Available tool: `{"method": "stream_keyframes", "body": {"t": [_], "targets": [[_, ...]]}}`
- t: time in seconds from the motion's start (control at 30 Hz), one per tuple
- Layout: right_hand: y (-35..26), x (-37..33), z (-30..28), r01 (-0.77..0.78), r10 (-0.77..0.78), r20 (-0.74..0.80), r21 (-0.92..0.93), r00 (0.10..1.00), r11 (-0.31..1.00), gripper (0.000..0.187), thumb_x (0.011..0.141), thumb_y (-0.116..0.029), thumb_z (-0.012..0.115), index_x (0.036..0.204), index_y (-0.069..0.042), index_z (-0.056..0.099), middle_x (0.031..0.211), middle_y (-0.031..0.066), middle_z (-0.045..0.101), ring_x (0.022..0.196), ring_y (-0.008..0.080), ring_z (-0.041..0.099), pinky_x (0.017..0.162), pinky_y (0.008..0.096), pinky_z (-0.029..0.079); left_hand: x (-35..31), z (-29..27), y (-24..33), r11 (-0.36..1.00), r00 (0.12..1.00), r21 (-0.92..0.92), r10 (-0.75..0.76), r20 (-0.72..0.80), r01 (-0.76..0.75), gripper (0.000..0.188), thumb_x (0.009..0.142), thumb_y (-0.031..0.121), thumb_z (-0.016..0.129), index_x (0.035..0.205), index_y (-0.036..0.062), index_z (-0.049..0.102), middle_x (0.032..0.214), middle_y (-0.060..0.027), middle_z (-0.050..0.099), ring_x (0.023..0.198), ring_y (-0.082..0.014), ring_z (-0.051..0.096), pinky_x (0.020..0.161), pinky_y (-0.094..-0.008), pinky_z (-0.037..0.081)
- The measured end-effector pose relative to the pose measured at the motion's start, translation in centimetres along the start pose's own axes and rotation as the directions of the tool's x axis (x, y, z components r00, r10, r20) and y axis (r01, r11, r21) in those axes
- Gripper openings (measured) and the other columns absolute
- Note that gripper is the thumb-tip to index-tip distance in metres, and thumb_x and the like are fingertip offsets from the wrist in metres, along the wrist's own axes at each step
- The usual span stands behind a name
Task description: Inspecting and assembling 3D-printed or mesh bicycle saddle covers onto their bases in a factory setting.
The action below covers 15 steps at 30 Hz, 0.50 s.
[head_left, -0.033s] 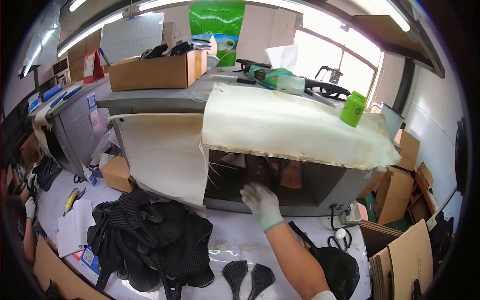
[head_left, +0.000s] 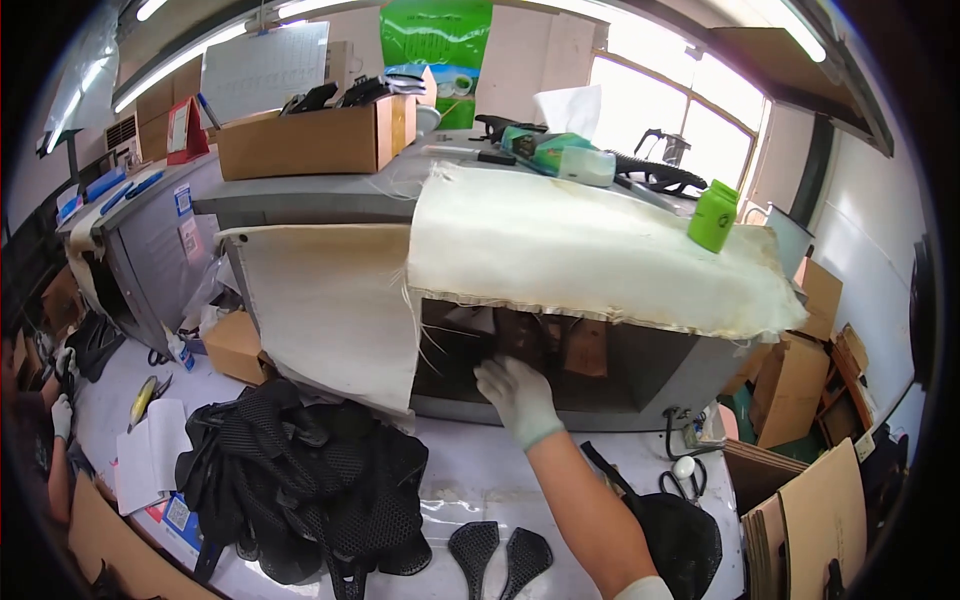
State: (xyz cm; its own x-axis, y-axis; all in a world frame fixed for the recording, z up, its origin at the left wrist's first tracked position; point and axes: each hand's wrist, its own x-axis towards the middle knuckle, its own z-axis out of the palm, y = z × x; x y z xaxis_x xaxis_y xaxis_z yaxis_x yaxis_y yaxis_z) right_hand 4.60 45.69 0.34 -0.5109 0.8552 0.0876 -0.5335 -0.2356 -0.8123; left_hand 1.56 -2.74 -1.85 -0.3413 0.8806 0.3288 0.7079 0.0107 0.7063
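My right hand (head_left: 518,402), in a pale glove, is at the mouth of a grey metal box (head_left: 690,372), with its fingers loosely stretched out and nothing visible in them. Dark shapes and a brown piece (head_left: 586,350) show inside the dim opening. A cream cloth flap (head_left: 590,250) hangs over the top edge. Below my forearm lie two black mesh saddle-shaped pieces (head_left: 474,548), and to the left is a heap of black mesh pieces (head_left: 300,480). My left hand is out of the picture.
A green bottle (head_left: 713,216) stands on the cloth. An open cardboard box (head_left: 300,145) sits on top at the left. Black-handled scissors (head_left: 684,480) and a black pouch-like thing (head_left: 675,540) lie right of my arm. At the far left, another person's gloved hand (head_left: 61,415) shows.
My right hand has shifted slightly to the left at the opening. The pieces on the table lie as before.
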Motion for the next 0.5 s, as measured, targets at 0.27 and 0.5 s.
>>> {"method": "stream_keyframes", "body": {"t": [0.27,0.5], "targets": [[0.9,4.4,9.4,-0.076,0.118,-0.335,0.134,0.935,0.988,0.039,0.107,-0.026,0.054,0.132,0.003,0.056,0.124,0.0223,0.068,0.107,0.0357,0.072,0.088,0.0443,0.059,-0.3,0.0,-1.2,0.996,0.996,-0.017,-0.091,-0.008,0.091,0.074,0.086,0.026,0.081,0.148,0.0033,0.05,0.097,-0.0168,0.067,0.082,-0.0361,0.066,0.074,-0.0488,0.054],[-0.5,-2.2,10.2,-0.201,0.209,-0.129,0.066,0.969,0.977,0.048,0.106,-0.025,0.055,0.146,0.001,0.051,0.144,0.023,0.059,0.12,0.0366,0.066,0.094,0.0454,0.055,0.8,-1.2,-0.3,0.999,0.998,-0.024,-0.024,-0.065,0.022,0.061,0.093,0.019,0.077,0.146,0.0025,0.053,0.1,-0.0171,0.066,0.084,-0.0341,0.065,0.077,-0.0456,0.054]]}}
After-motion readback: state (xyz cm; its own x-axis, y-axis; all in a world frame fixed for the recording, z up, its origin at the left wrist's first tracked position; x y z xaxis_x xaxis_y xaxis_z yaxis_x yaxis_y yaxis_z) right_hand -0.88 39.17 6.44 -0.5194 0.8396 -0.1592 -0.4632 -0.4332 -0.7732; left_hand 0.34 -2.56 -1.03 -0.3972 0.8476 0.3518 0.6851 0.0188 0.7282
